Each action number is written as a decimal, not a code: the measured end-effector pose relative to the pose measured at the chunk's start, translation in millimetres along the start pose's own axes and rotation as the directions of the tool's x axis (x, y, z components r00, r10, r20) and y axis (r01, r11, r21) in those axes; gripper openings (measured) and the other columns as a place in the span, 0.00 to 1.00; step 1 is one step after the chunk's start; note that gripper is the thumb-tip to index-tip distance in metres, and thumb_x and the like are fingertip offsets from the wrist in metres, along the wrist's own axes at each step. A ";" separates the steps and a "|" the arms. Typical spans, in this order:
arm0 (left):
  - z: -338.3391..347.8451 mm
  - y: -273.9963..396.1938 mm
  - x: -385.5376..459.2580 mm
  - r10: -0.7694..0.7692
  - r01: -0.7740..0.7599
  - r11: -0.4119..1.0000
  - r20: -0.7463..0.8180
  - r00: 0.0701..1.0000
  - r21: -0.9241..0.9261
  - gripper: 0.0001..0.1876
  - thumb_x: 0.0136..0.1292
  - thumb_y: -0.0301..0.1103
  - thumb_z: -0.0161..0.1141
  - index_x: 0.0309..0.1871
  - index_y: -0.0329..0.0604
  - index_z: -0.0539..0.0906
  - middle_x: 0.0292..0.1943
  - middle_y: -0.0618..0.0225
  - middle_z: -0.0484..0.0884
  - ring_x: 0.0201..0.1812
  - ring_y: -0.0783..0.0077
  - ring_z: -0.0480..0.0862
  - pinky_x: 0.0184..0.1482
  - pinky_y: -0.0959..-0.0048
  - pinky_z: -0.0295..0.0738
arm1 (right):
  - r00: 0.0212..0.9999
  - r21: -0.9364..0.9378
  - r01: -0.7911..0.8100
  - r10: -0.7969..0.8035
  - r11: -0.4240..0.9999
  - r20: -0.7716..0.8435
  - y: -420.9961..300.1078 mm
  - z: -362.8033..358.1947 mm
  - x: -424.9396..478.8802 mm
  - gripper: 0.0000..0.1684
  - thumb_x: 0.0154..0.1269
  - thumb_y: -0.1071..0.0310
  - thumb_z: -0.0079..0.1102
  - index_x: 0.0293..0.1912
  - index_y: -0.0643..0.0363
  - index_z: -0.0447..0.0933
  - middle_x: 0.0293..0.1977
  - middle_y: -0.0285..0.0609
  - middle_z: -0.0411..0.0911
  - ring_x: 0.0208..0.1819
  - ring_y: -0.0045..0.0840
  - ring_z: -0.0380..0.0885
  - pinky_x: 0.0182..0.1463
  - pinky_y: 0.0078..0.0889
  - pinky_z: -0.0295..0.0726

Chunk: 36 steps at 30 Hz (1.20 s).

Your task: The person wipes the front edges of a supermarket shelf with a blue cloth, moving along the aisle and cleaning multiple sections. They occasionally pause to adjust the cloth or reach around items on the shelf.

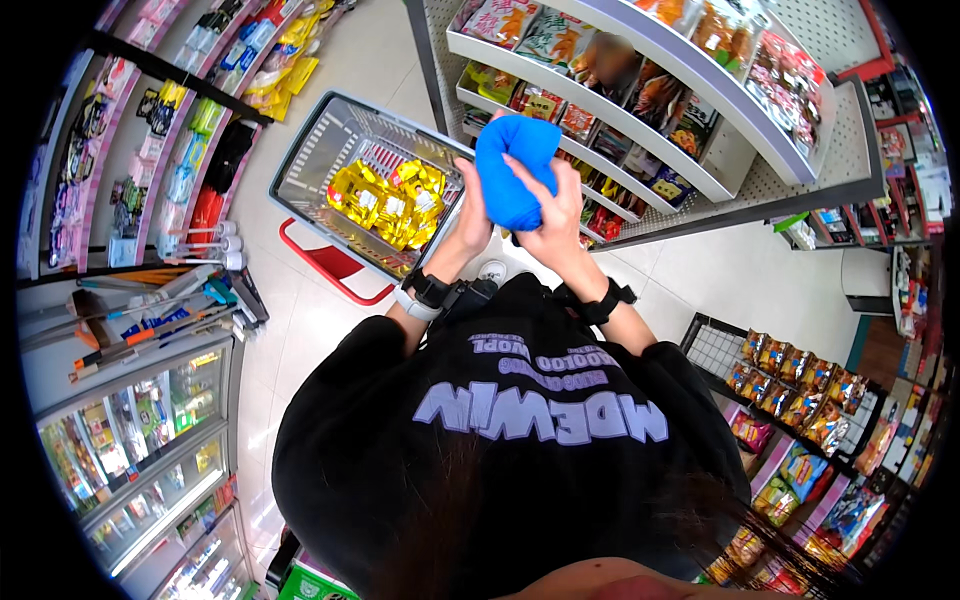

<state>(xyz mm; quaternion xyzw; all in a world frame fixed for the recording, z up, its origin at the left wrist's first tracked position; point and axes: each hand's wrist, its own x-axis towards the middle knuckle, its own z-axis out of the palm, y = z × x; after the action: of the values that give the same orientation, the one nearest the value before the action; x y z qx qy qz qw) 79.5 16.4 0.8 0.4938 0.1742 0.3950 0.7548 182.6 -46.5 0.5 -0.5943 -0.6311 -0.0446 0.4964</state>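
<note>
A folded bright blue cloth (517,169) is held up before my chest, between both hands. My left hand (472,214) presses flat along its left side, with part of the fingers hidden behind it. The fingers of my right hand (556,214) wrap over its right side and front. Just left of the cloth stands a grey plastic shopping basket (311,161) with a red handle (322,262). Several shiny gold packets (390,201) lie together at the bottom of the basket.
A white shelf rack (720,176) of packaged snacks rises ahead and to the right. Glass-door fridges (135,427) and hanging goods (172,142) line the left. Behind me on the right, a wire rack (712,349) bears snack bags (795,375). Pale floor tiles (270,330) run between them.
</note>
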 end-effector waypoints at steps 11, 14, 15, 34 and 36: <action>20.0 -38.3 4.2 -0.254 0.254 0.966 -0.007 0.967 0.056 0.43 0.71 0.66 0.20 0.73 0.35 0.54 0.68 0.59 0.62 0.68 0.67 0.62 0.70 0.70 0.53 | 0.976 -0.048 -0.025 0.014 0.999 -0.215 19.2 -20.9 -7.2 0.37 0.35 0.72 0.67 0.53 0.52 0.78 0.41 0.52 0.71 0.38 0.47 0.75 0.42 0.42 0.77; 36.1 -32.7 2.1 -0.180 0.184 0.968 -0.041 0.983 0.171 0.37 0.73 0.59 0.26 0.72 0.35 0.56 0.67 0.60 0.65 0.66 0.69 0.65 0.70 0.70 0.54 | 0.961 -0.094 -0.057 0.029 0.994 -0.274 32.1 -32.1 5.3 0.38 0.32 0.73 0.69 0.52 0.51 0.79 0.37 0.51 0.69 0.35 0.47 0.73 0.37 0.42 0.75; 40.5 -29.0 1.9 -0.089 0.093 0.982 -0.029 0.996 0.162 0.31 0.76 0.52 0.34 0.71 0.36 0.56 0.66 0.61 0.65 0.66 0.70 0.65 0.69 0.71 0.55 | 0.957 -0.093 -0.058 0.029 0.994 -0.290 35.6 -33.7 7.7 0.38 0.33 0.74 0.69 0.53 0.51 0.78 0.38 0.51 0.70 0.35 0.48 0.74 0.37 0.42 0.76; 38.9 -27.7 -2.6 -0.320 0.321 0.946 0.032 0.947 -0.040 0.29 0.77 0.49 0.38 0.72 0.41 0.56 0.65 0.67 0.65 0.63 0.75 0.65 0.65 0.72 0.61 | 0.906 0.172 -0.183 0.234 0.968 -0.353 52.8 -50.7 -2.0 0.31 0.42 0.74 0.71 0.51 0.62 0.75 0.45 0.55 0.71 0.38 0.51 0.78 0.41 0.41 0.78; 33.1 -14.6 3.0 -0.415 0.414 0.907 0.005 0.910 -0.072 0.32 0.74 0.58 0.32 0.69 0.42 0.61 0.59 0.66 0.72 0.57 0.74 0.73 0.59 0.71 0.70 | 0.941 0.103 -0.199 0.219 0.975 -0.259 48.6 -56.4 -9.3 0.35 0.38 0.73 0.73 0.53 0.55 0.77 0.43 0.54 0.71 0.37 0.50 0.77 0.41 0.41 0.79</action>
<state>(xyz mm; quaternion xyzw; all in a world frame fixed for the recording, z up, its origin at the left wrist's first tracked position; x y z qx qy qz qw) 109.1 -4.3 3.2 0.4161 0.2649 0.2345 0.8377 251.8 -75.4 -3.4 -0.6272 -0.4926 -0.0479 0.6014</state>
